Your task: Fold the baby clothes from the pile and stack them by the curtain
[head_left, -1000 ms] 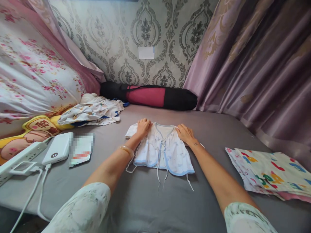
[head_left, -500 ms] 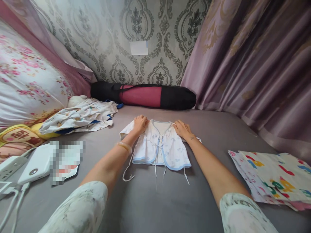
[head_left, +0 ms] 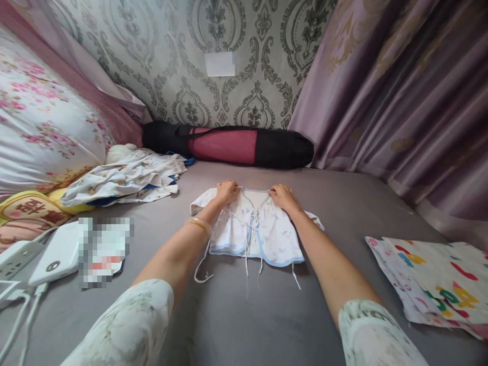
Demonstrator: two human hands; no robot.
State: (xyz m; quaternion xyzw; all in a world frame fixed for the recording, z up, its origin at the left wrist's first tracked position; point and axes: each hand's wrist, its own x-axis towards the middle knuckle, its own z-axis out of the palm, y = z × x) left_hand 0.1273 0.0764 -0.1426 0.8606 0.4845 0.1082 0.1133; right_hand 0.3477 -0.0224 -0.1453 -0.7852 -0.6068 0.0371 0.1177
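Observation:
A small white baby shirt [head_left: 276, 236] with light blue trim and several tie strings lies front up on the grey sheet [head_left: 244, 325]. Its collar points away from me and its hem faces me. At the left shoulder by the neckline, my left hand [head_left: 227, 191] pinches the cloth. My right hand [head_left: 282, 196] grips the opposite shoulder near the collar. Both sleeves spread out sideways, partly hidden under my forearms. Loose strings trail below the hem onto the sheet.
Folded printed cloths [head_left: 438, 284] lie at the right. To the left are a crumpled cloth [head_left: 129, 175], a white power bank [head_left: 63, 251], a power strip [head_left: 19, 259] with cables, and a blurred phone-like item [head_left: 109, 249]. A black and red rolled bag [head_left: 224, 145] lies along the wall.
Both hands have come slightly closer together along the shoulders, my right hand moving in toward the collar. The shirt stays flat; the view has shifted a little.

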